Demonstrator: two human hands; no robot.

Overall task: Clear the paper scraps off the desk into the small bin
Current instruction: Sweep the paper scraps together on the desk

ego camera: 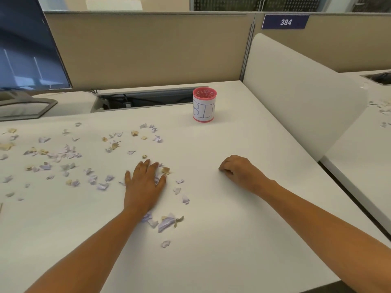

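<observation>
The left hand [143, 185] is lying flat on the desk [211, 240], fingers straight and spread, pressing on a few paper scraps [67, 153]. The right hand [239, 172] is resting on bare desk, fingers curled under; whether they are holding anything cannot be told. Most scraps are lying around and left of the left hand, and the small pink bin [204, 105] is standing upright farther back, well apart from both hands.

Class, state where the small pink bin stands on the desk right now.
In the head view, the pink bin stands upright far back on the desk, right of the cable slot, beyond the right hand.
</observation>
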